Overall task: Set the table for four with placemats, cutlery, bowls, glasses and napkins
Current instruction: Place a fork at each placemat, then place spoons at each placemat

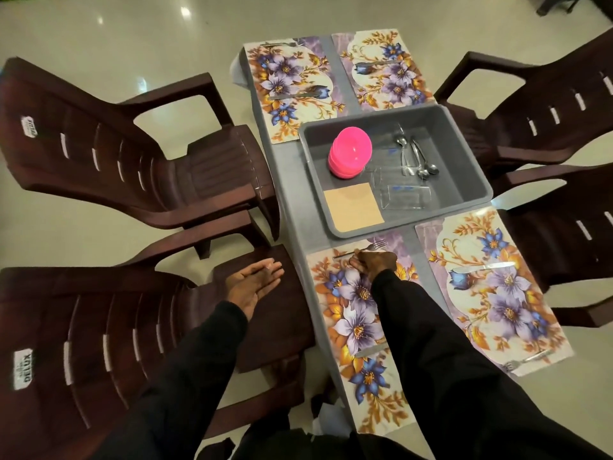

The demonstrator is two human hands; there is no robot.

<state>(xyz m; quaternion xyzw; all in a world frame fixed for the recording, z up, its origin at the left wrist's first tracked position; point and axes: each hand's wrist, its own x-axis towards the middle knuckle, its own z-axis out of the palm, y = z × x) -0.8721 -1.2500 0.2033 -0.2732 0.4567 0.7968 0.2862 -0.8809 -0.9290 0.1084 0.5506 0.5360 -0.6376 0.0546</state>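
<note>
Head view: the right grip [374, 261] curls on a silver metal fork [376, 246] lying along the far edge of the near-left floral rectangular placemat [358, 327] on the grey counter [295, 207]. The left grip [255, 282] is wide, fingers straight, above a dark brown plastic chair [99, 313]. Stacked pink plastic bowls [350, 152], silver metal spoons [423, 161], clear glasses [408, 195] and tan square napkins [353, 207] sit in the grey plastic tub [461, 151].

light: dim, warm indoor | glare: bright spots reflected on glossy floor [184, 9] | shadows: soft | focus: centre sharp, corners soft | distortion: wide-angle bowing of chairs [99, 144] at edges
</note>
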